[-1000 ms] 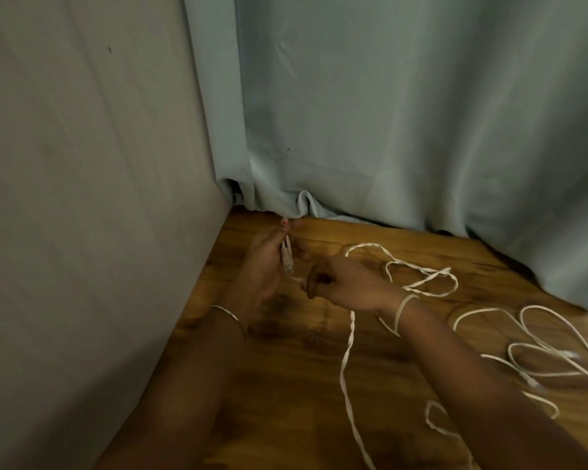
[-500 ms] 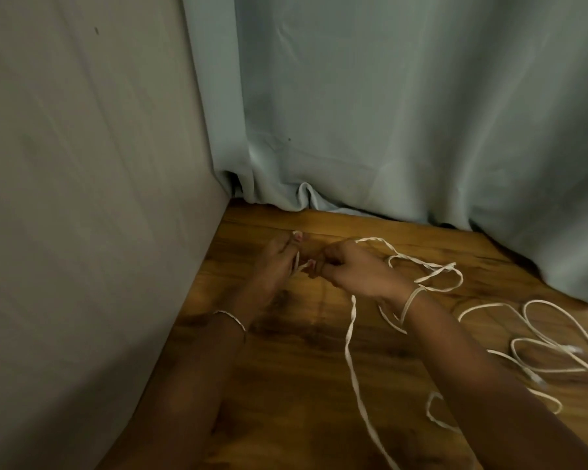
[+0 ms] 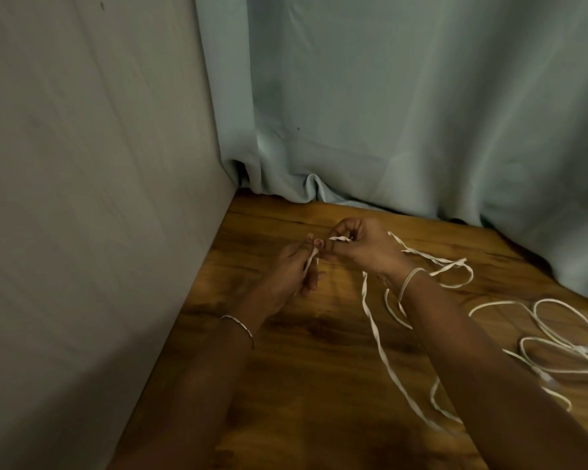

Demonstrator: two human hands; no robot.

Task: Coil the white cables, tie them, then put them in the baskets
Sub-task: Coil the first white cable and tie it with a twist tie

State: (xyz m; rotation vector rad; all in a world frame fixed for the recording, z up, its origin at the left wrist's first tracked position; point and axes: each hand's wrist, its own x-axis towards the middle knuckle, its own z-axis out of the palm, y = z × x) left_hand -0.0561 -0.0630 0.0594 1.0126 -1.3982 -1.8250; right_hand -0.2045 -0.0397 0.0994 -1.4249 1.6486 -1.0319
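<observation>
Down by the corner where wall [image 3: 82,215] meets curtain [image 3: 404,113], the left hand [image 3: 292,271] pinches one end of the white cable [image 3: 375,334] in curled fingers. The right hand [image 3: 365,249] pinches it just beside, the two hands nearly touching. Its slack trails over the wooden floor [image 3: 302,385] near more loose loops [image 3: 550,300] at the right.

A flat white cable [image 3: 374,329] lies uncoiled, one end pinched (and twisted there) between the left hand [image 3: 286,276] and right hand [image 3: 364,249], the rest trailing in loose bends over the floor [image 3: 302,385]. A second white cable [image 3: 496,304] sprawls in slack loops further right.
</observation>
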